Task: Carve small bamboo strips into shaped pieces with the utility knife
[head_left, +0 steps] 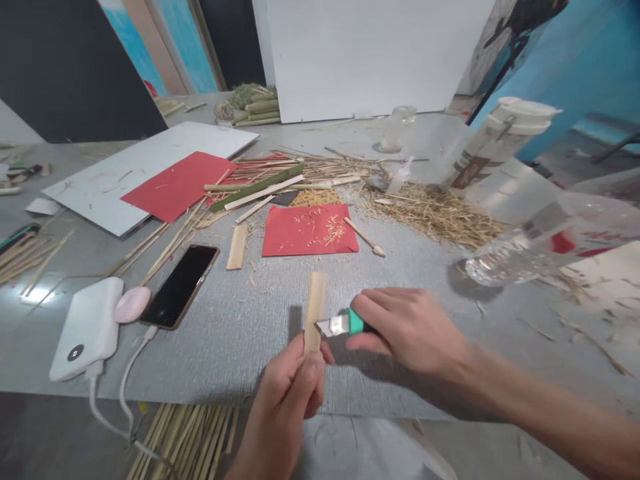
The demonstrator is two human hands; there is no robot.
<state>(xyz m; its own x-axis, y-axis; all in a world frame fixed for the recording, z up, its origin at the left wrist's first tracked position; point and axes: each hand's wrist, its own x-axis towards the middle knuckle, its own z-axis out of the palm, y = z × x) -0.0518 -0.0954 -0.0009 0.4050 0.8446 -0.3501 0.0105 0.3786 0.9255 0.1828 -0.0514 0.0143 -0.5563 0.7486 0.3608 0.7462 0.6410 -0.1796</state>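
Observation:
My left hand [295,383] is closed around the lower end of a flat, pale bamboo strip [316,300], which points up and away from me. In my right hand [405,323] is a utility knife [355,322] with a green collar. Its short metal blade meets the right edge of the strip, just above my left fingers. Beyond the strip lies a red sheet of paper [310,233] scattered with thin shavings. A shorter bamboo piece [237,247] rests to its left, and a thin stick with a pointed head [367,239] lies at its right.
On the left are a black phone [183,287], a white power bank [87,327] and cables. Bamboo sticks and straw [440,213] spread across the back. A clear plastic bottle [545,237] lies at right near a lidded jar [500,143]. Bamboo strips [185,440] sit below the table edge.

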